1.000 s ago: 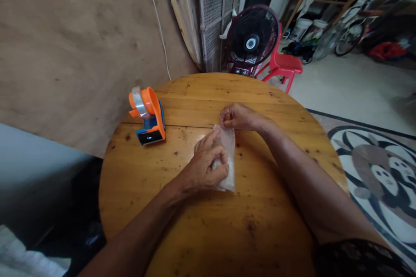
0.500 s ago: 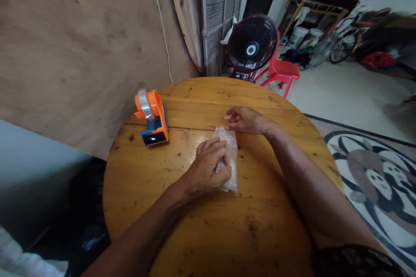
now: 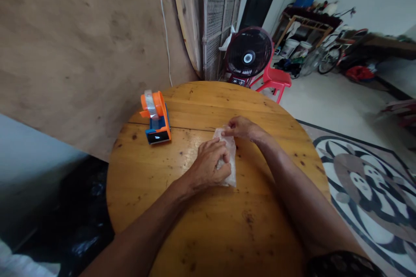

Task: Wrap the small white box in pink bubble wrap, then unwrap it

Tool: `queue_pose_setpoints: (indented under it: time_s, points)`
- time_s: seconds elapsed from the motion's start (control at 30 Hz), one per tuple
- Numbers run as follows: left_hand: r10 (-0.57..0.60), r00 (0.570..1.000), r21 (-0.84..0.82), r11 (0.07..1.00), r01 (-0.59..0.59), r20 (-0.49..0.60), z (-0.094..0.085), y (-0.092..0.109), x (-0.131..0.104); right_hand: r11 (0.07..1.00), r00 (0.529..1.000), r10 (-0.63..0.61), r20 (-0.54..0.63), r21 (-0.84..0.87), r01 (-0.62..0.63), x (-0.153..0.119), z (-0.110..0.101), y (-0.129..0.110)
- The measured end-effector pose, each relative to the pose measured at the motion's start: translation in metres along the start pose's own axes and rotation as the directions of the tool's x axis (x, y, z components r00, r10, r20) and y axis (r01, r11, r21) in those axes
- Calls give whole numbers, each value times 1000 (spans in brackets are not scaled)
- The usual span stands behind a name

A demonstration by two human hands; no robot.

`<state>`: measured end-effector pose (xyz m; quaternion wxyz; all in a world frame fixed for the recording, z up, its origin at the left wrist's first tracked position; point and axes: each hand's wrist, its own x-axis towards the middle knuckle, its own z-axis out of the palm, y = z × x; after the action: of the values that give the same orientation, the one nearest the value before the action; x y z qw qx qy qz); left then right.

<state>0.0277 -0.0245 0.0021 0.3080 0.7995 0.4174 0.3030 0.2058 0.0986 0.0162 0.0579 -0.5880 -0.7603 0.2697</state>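
A flat packet of clear bubble wrap (image 3: 231, 149) lies on the round wooden table (image 3: 208, 229). My left hand (image 3: 212, 160) presses down on its left side, fingers curled and closed on it; what the wrap encloses is hidden. At the packet's far end my right hand (image 3: 242, 128) is closed in a pinch, its fingertips touching the wrap's edge. A faint see-through strip that looks like clear tape shows at those fingertips, too small to make out well. An orange and blue tape dispenser (image 3: 156, 117) with a roll of clear tape stands to the left, apart from both hands.
A wooden board (image 3: 81, 43) leans along the left side of the table. Beyond the far edge stand a dark fan (image 3: 248, 58) and a red plastic chair (image 3: 276, 78). A panda-patterned rug (image 3: 364, 186) lies on the floor at right.
My right hand has come down and nearer, from just beyond the packet onto its far end, with the small clear strip. My left hand stays on the wrap. The view has shifted slightly.
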Motion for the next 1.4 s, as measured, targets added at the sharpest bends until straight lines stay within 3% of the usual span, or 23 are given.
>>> queue_pose_setpoints:
  time_s: [0.3, 0.47, 0.67, 0.93, 1.17, 1.4]
  points:
    - [8, 1000, 12, 1000, -8, -8, 2, -2, 0, 928, 996, -88, -23, 361, 90, -5, 8, 1]
    - [-6, 1000, 12, 1000, 6, -18, 1, 0, 0, 824, 999, 21, 36, 566, -37, -12, 7, -7]
    - [-29, 1000, -7, 1000, 29, -10, -1, 3, 0, 726, 998, -40, 40, 687, 2, -13, 10, -5]
    - [-19, 998, 49, 999, 22, -56, 3, 0, -3, 697, 999, 2, -43, 716, 29, -6, 29, -1]
    - [111, 983, 308, 950, -60, -149, 2, 11, -16, 717, 990, -23, -138, 688, 113, -1, 35, 2]
    - [35, 998, 479, 878, -4, -56, -1, 33, -20, 781, 984, -47, -174, 608, 145, 2, 39, 5]
